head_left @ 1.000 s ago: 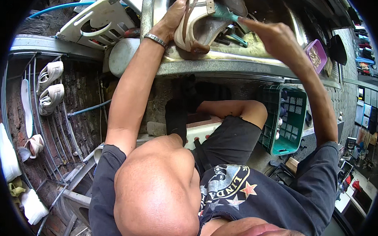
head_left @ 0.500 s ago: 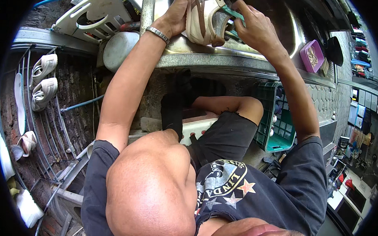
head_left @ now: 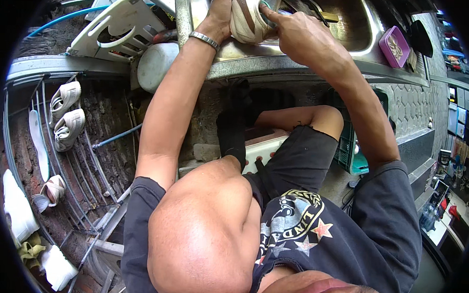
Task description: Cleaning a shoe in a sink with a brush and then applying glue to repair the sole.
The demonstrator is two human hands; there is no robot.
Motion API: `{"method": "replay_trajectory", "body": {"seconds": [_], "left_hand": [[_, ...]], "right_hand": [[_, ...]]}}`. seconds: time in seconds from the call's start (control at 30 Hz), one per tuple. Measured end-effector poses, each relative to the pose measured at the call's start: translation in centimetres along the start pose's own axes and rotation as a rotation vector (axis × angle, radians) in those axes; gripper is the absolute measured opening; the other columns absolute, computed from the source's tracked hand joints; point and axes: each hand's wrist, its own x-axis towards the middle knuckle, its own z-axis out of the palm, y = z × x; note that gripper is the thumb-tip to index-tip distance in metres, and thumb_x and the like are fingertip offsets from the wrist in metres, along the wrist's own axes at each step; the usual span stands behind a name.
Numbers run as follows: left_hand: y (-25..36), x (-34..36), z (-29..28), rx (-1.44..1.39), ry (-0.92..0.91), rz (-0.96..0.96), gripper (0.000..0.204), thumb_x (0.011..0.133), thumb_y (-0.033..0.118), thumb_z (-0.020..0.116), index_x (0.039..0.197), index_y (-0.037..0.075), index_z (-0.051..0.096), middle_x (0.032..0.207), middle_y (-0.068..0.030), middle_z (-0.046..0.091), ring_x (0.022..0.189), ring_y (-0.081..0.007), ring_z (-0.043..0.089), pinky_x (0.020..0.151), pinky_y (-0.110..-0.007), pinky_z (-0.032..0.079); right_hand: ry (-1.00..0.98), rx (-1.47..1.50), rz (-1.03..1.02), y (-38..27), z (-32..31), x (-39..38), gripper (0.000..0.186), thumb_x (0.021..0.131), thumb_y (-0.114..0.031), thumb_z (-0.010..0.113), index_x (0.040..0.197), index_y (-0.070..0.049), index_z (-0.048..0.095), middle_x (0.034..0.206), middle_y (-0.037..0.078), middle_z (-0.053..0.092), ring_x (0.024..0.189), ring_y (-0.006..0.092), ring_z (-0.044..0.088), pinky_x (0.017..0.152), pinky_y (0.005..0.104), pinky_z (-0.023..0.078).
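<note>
My left hand [head_left: 217, 19] grips a cream shoe [head_left: 246, 26] with brown trim, held over the near part of a steel sink [head_left: 347, 31]. At the shoe's opening my right hand [head_left: 303, 40] is closed on a teal brush [head_left: 266, 4], mostly hidden by my fingers and the shoe; the index finger reaches into the opening. Behind my right hand lie dark-handled tools and a small wooden-coloured piece [head_left: 328, 17] in the sink. A pink container [head_left: 388, 44] of pale laces sits on the sink's right side.
A wire rack at left holds cream shoes [head_left: 69, 126], a pale insole [head_left: 38, 139] and white shoes [head_left: 18, 206]. A white plastic panel [head_left: 112, 31] and pale container [head_left: 154, 66] stand left of the sink. A green crate [head_left: 359, 161] is below, beside my bent leg.
My right hand has moved down and leftward onto the shoe's opening, covering most of the brush. The shoe has turned in my left hand, showing more of its side.
</note>
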Motion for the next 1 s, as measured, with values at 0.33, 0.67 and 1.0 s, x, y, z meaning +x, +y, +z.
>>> {"method": "replay_trajectory", "body": {"seconds": [0.33, 0.67, 1.0], "left_hand": [[0.1, -0.3, 0.2, 0.036, 0.029, -0.02, 0.041, 0.102, 0.039, 0.049, 0.119, 0.005, 0.064, 0.098, -0.0119, 0.073, 0.086, -0.0253, 0.072, 0.082, -0.041, 0.061], [-0.1, 0.1, 0.1, 0.07, 0.059, -0.027, 0.037, 0.1, 0.037, 0.052, 0.117, 0.006, 0.064, 0.094, -0.0103, 0.073, 0.083, -0.0233, 0.072, 0.08, -0.039, 0.061], [-1.0, 0.2, -2.3, 0.259, 0.118, 0.078, 0.042, 0.104, 0.04, 0.047, 0.122, 0.005, 0.061, 0.104, -0.01, 0.072, 0.092, -0.0209, 0.071, 0.084, -0.036, 0.061]], "right_hand": [[0.258, 0.048, -0.12, 1.2, -1.1, -0.3, 0.037, 0.096, -0.014, 0.051, 0.13, -0.002, 0.059, 0.091, 0.025, 0.071, 0.081, 0.0381, 0.073, 0.07, 0.0499, 0.059], [0.362, -0.145, -0.004, 1.7, -0.2, 0.0, 0.027, 0.096, -0.013, 0.056, 0.118, -0.005, 0.069, 0.093, 0.02, 0.073, 0.08, 0.0347, 0.074, 0.064, 0.0468, 0.062], [0.4, -0.052, -0.014, 1.0, -1.3, -0.4, 0.032, 0.095, -0.012, 0.054, 0.126, -0.008, 0.061, 0.097, 0.023, 0.072, 0.086, 0.0373, 0.073, 0.072, 0.0495, 0.06]]}}
